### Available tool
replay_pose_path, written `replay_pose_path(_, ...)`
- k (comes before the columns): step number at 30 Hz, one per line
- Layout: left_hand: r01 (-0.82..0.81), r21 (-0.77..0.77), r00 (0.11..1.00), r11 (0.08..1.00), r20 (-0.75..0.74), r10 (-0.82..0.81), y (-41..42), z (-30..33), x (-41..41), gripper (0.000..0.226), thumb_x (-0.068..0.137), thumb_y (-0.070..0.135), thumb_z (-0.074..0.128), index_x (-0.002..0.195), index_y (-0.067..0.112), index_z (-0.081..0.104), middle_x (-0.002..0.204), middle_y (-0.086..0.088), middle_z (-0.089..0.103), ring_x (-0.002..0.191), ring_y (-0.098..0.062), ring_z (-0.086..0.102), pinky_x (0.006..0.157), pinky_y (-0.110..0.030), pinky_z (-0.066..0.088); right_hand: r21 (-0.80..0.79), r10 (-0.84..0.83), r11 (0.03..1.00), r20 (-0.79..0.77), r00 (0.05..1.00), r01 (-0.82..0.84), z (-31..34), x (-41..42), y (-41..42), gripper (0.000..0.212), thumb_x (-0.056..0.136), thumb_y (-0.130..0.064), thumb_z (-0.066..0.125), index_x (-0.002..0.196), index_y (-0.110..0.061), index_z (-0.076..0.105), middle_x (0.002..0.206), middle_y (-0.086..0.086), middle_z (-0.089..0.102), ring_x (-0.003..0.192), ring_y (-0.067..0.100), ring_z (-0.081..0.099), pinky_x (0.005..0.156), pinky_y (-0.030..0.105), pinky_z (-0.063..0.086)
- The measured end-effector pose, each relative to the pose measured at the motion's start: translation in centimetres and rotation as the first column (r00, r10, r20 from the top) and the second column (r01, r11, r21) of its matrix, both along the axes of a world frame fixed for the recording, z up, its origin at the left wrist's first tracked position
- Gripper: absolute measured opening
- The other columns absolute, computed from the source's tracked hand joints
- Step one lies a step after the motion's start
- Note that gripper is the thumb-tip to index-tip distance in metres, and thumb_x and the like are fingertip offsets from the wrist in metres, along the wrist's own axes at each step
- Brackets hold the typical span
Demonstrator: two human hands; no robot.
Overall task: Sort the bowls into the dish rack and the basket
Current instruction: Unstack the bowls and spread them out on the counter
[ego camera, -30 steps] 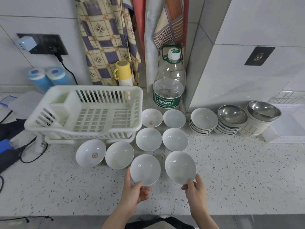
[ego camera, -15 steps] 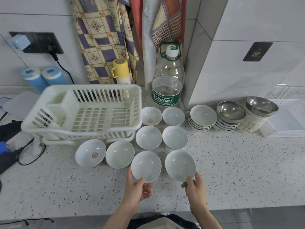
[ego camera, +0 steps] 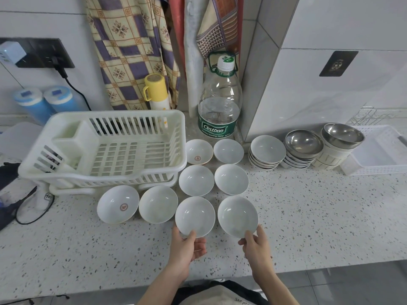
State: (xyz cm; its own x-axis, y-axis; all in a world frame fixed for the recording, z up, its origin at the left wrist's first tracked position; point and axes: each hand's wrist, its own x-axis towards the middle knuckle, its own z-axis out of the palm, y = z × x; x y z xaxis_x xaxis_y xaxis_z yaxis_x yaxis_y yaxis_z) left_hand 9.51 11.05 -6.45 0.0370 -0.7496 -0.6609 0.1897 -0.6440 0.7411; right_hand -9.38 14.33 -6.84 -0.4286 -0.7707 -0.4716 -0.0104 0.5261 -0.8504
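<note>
Speckled surface (ego camera: pixel 308 216) holds eight loose white bowls plus three stacks by the wall, while the rack (ego camera: pixel 103 150) and the basket (ego camera: pixel 378 150) look empty, so sorting seems barely begun. Left hand (ego camera: pixel 187 247) pinches the near rim of one front bowl (ego camera: pixel 195 216), right hand (ego camera: pixel 256 245) the other (ego camera: pixel 237 215), both close to the surface's front edge. Open room lies right of them; the rack's wall crowds the left bowls.

The left hand (ego camera: pixel 187 246) has slid its thumb further over the near rim of its white bowl (ego camera: pixel 195 216). The right hand (ego camera: pixel 256 244) has barely shifted its grip on the other bowl (ego camera: pixel 237 216).
</note>
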Motion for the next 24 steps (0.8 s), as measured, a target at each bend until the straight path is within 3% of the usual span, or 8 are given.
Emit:
replay_pose_path(16,-0.032,-0.009,0.998,0.999,-0.049,0.032,0.02,-0.06,-0.22,0.043,0.100,0.004,0.049,0.132,0.030,0.039,0.076,-0.022,0.070,0.055,-0.022,0.066,0.053,-0.031,0.057,0.004,-0.033,0.999,0.038,0.999,0.033,0.01,0.54,-0.11,0.031,0.097,-0.016,0.046,0.126,-0.024,0.052,0.068,0.007,0.063,0.045,0.001,0.047,0.041,0.016,0.037)
replay_pose_path(24,-0.046,-0.005,0.997,0.999,-0.067,0.045,-0.28,-0.15,-0.30,0.043,0.100,0.005,0.051,0.129,0.033,0.038,0.070,-0.017,0.073,0.054,-0.020,0.068,0.053,-0.030,0.057,-0.001,-0.046,0.999,0.072,0.996,0.046,0.05,0.52,0.00,0.028,0.099,-0.018,0.046,0.126,-0.023,0.052,0.068,0.008,0.062,0.043,0.002,0.045,0.041,0.017,0.037)
